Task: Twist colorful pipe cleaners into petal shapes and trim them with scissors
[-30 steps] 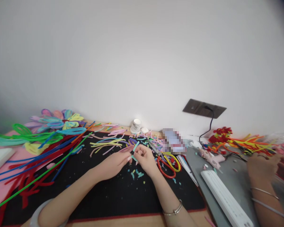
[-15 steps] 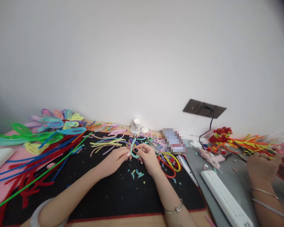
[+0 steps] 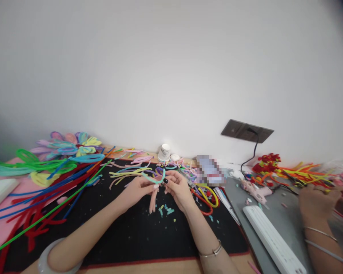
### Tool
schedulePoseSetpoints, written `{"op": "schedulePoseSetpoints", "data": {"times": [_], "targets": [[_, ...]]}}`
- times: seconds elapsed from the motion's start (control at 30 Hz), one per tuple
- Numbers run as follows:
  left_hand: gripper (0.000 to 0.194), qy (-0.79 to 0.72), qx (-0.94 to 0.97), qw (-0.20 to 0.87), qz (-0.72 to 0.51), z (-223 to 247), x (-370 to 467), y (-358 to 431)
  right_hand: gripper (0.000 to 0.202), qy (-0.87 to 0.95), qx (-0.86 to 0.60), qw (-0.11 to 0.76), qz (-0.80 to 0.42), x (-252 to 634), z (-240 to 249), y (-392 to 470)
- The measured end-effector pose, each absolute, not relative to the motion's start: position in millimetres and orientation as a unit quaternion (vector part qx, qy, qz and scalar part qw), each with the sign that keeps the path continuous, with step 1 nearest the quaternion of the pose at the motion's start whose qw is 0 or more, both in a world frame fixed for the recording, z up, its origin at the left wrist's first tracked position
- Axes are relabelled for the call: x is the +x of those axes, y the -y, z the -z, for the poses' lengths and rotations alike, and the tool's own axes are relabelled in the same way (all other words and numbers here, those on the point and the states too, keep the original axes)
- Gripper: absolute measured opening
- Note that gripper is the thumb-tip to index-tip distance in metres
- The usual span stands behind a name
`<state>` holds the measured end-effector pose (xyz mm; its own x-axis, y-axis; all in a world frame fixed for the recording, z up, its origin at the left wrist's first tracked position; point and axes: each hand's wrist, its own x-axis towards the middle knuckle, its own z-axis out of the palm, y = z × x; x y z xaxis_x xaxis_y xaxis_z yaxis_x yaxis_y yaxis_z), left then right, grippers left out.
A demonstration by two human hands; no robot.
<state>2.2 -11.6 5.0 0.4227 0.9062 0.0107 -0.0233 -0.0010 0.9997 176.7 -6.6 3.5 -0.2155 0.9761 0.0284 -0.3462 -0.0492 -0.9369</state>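
Note:
Above the black mat [image 3: 125, 239], both my hands pinch a mint-green pipe cleaner [image 3: 152, 180] bent into a shallow curve. My left hand [image 3: 137, 192] is closed at its left part, thumb and forefinger together. My right hand [image 3: 177, 189] grips the right part, with dark nails showing. Fingers of my left hand dip below the pipe cleaner. Small cut mint pieces [image 3: 168, 210] lie on the mat just beneath my hands. Yellow, pink and purple pipe cleaners [image 3: 122, 173] are spread behind my left hand.
A white paper cup [image 3: 164, 151] stands by the wall. A phone [image 3: 210, 170] lies right of my hands. Red, blue and green pipe cleaners [image 3: 45, 205] cover the left side. A white power strip [image 3: 271, 238], a pink glue gun [image 3: 257, 191] and another person's hands [image 3: 318, 201] are at right.
The mint pipe cleaner has turned from standing upright to a wide curve lying across my hands. My left hand has shifted slightly left, and its fingers now point downward.

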Motion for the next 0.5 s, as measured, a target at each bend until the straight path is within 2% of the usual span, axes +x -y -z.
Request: {"op": "schedulePoseSetpoints", "data": {"times": [0.1,0.23,0.37,0.5], "targets": [[0.021,-0.397,0.541,0.61,-0.421,-6.8,2.3,10.5,0.03,0.508,-0.372,0.477,-0.614,173.3,1.9,6.6],[0.022,-0.432,0.583,0.546,-0.419,-10.6,0.4,10.3,0.02,0.581,-0.39,0.414,-0.582,168.0,7.1,8.9],[0.024,-0.444,0.627,0.493,-0.408,-11.0,-1.4,9.1,0.012,0.598,-0.389,0.403,-0.573,167.5,6.9,10.3],[0.026,-0.428,0.613,0.52,-0.413,-8.7,-1.8,8.0,0.01,0.572,-0.397,0.397,-0.597,168.9,5.3,10.5]]}}
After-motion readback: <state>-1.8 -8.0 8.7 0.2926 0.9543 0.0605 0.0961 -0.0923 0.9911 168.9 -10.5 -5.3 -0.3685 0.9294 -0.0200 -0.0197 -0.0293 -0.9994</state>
